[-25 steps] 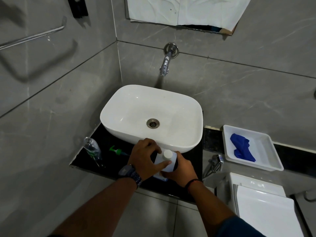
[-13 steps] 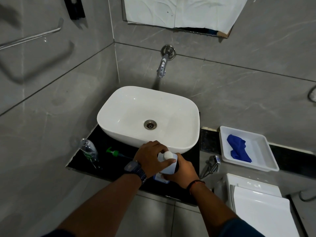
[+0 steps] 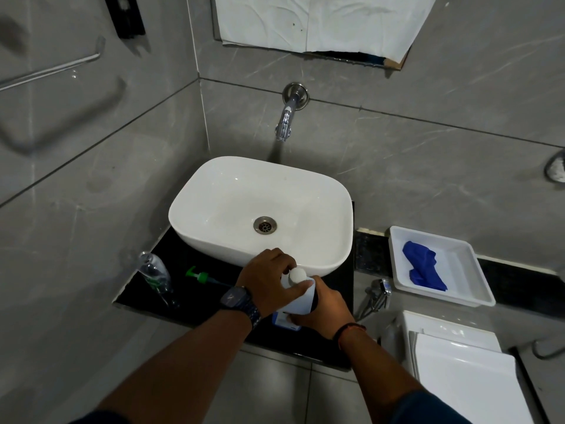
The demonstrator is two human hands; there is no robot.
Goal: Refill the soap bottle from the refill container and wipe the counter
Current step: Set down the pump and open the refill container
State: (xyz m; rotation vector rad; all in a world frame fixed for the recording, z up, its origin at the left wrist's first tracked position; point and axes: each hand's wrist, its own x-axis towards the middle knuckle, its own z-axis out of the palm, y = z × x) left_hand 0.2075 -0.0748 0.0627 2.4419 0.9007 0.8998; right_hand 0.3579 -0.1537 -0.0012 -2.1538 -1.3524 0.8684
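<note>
A white refill container (image 3: 298,298) with a round white cap (image 3: 297,274) stands on the black counter (image 3: 195,307) in front of the basin. My left hand (image 3: 269,281) wraps its upper part, fingers at the cap. My right hand (image 3: 324,307) grips its body from the right. A clear soap bottle (image 3: 154,275) stands open-topped at the counter's left end. Its green pump head (image 3: 200,276) lies on the counter beside it. A blue cloth (image 3: 423,266) lies in a white tray (image 3: 464,283) to the right.
A white basin (image 3: 232,240) fills most of the counter, with a wall tap (image 3: 286,122) above it. A white toilet cistern (image 3: 458,362) stands at lower right, a chrome spray fitting (image 3: 377,293) beside it. A towel rail (image 3: 52,68) runs along the left wall.
Both hands stay on the refill container; the left hand's fingers have shifted slightly around the cap. The view has drifted a little.
</note>
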